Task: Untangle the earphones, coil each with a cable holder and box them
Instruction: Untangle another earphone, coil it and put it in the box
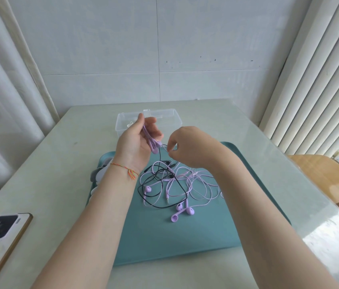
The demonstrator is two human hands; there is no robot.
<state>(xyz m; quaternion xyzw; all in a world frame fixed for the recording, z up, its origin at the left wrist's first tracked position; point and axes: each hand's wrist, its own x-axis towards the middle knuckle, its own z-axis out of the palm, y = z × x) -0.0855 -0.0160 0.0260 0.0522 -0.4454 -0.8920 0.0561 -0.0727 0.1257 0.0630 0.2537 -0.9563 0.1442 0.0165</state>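
Note:
A tangle of purple earphones [182,209] and a black cable [165,180] lies on the teal tray [185,236]. My left hand [137,140] is raised above the tray's far edge and grips a folded bundle of purple cable [150,140] between thumb and fingers. My right hand [187,147] hovers just right of it and pinches a thin pale cable strand that runs down to the tangle. A clear plastic box [170,116] stands open behind my hands, partly hidden by them. Grey and white cable holders [98,174] sit at the tray's left edge, half hidden by my left wrist.
A phone [2,228] lies face down near the table's front left edge. The pale table [60,155] ends at a tiled wall. A wooden chair [318,174] stands at the right beside window blinds. Curtains hang at the left.

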